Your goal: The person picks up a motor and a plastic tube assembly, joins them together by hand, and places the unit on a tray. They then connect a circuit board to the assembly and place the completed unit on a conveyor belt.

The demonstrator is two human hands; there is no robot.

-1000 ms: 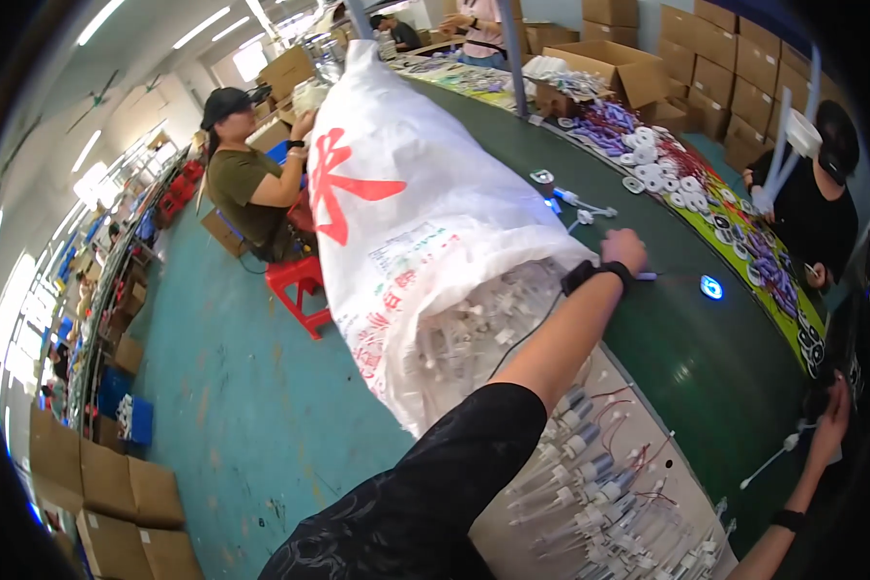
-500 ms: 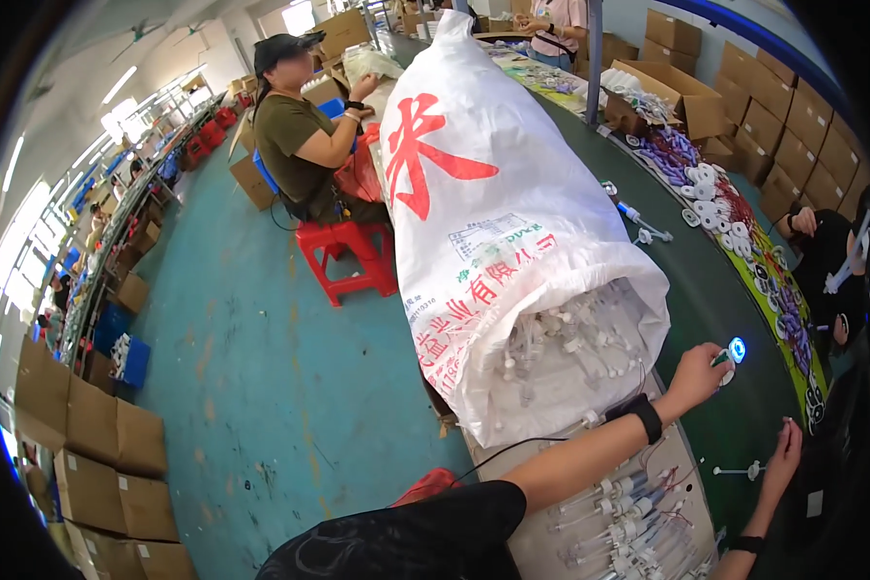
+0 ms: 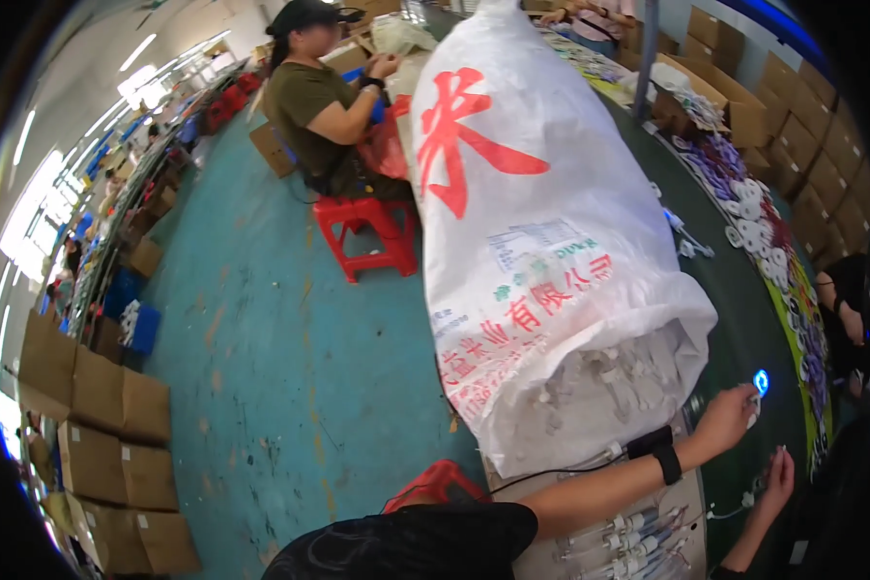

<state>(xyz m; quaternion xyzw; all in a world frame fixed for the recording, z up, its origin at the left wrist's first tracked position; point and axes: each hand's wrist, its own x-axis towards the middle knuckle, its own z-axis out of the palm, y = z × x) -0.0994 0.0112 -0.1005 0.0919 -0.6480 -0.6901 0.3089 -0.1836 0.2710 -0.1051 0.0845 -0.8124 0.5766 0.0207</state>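
My left hand (image 3: 727,423) is closed in a pinch over the dark green conveyor belt (image 3: 720,333), with a black band on its wrist. It grips a small round light-up part (image 3: 762,384) that glows blue. Lower right, my right hand (image 3: 776,483) points its fingers upward, thumb and fingertips close together; what they hold, if anything, is too small to name. Beside that hand lies a thin white plastic piece (image 3: 741,505) on the belt. Under my left forearm, several clear tubes with white fittings and wires (image 3: 628,541) lie in a row on the worktop.
A large white woven sack (image 3: 551,232) lies open toward me with clear plastic parts (image 3: 604,387) inside. Purple and white parts (image 3: 759,227) line the belt's far side. A co-worker (image 3: 319,106) sits on a red stool (image 3: 367,232); cartons (image 3: 97,464) stand at left.
The view has shifted, so most of the scene sits farther right. My left hand still grips the blue-lit part. The thin white piece is now right beside my right hand.
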